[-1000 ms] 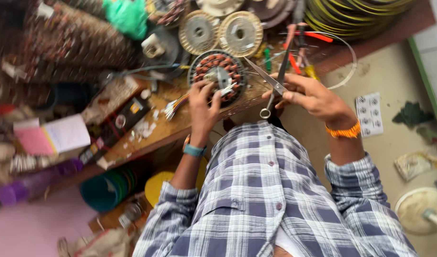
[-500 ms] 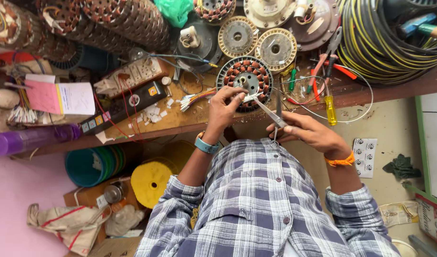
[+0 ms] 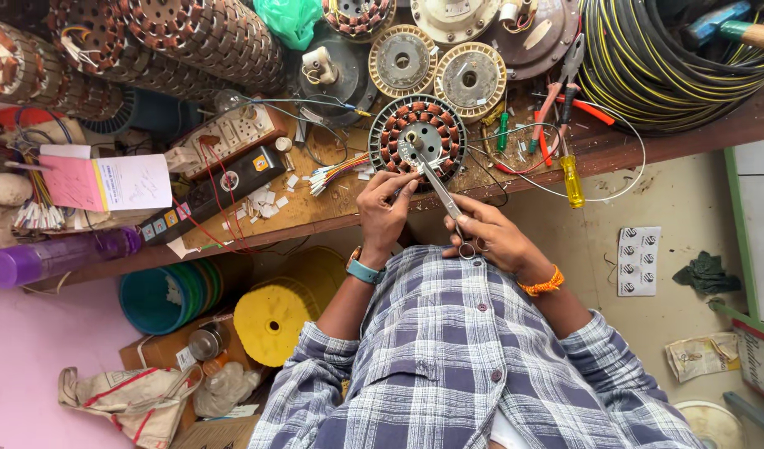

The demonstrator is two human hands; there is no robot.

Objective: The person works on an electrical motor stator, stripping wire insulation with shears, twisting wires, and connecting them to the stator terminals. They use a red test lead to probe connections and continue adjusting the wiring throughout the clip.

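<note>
Both hands have drawn closer to the round copper-wound stator [image 3: 417,135] lying on the worktop [image 3: 315,212]; right hand [image 3: 492,237], fingers closed around scissors [image 3: 438,189], works the windings, left hand [image 3: 385,205] pinching beside it, so careful snipping seems needed next.

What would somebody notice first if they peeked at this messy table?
Probably the round motor part with copper coils in the middle of the wooden bench, where the right hand pokes it with scissors and the left hand rests at its rim. Next, the big black-and-yellow cable roll at top right.
</note>
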